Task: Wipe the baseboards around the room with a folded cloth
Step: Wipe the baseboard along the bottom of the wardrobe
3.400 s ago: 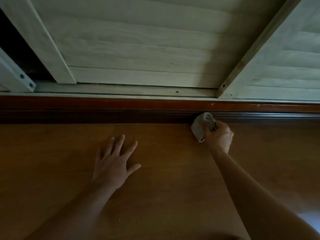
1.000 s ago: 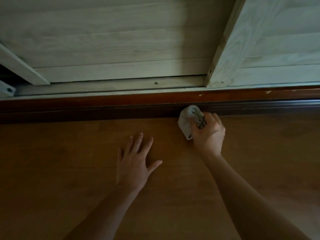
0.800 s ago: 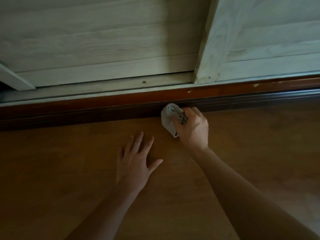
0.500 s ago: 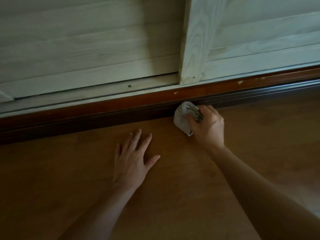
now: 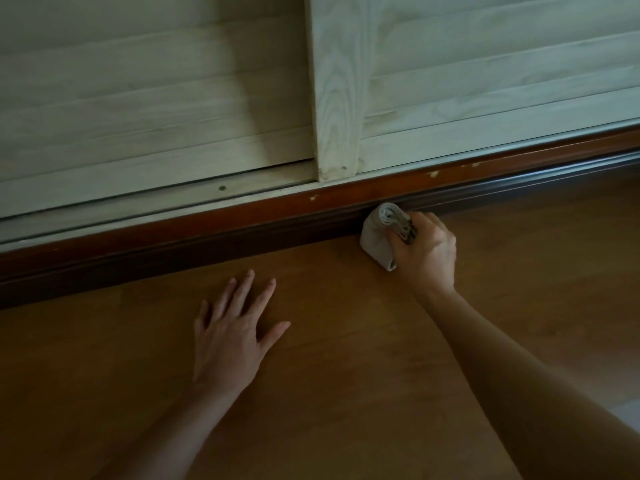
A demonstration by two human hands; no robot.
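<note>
Right hand (image 5: 427, 252) clenched round folded cloth (image 5: 375, 237), seemingly against dim baseboard (image 5: 207, 233); left hand (image 5: 230, 336) flat.

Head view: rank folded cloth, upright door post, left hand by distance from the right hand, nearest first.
1. Folded cloth: in the right hand grip, against the baseboard.
2. Upright door post: beyond the baseboard, up-left.
3. Left hand: flat on the floor, farther left.

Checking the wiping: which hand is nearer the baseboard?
Right. The right hand presses the folded cloth against the baseboard; the left hand lies flat on the floor, short of it.
</note>
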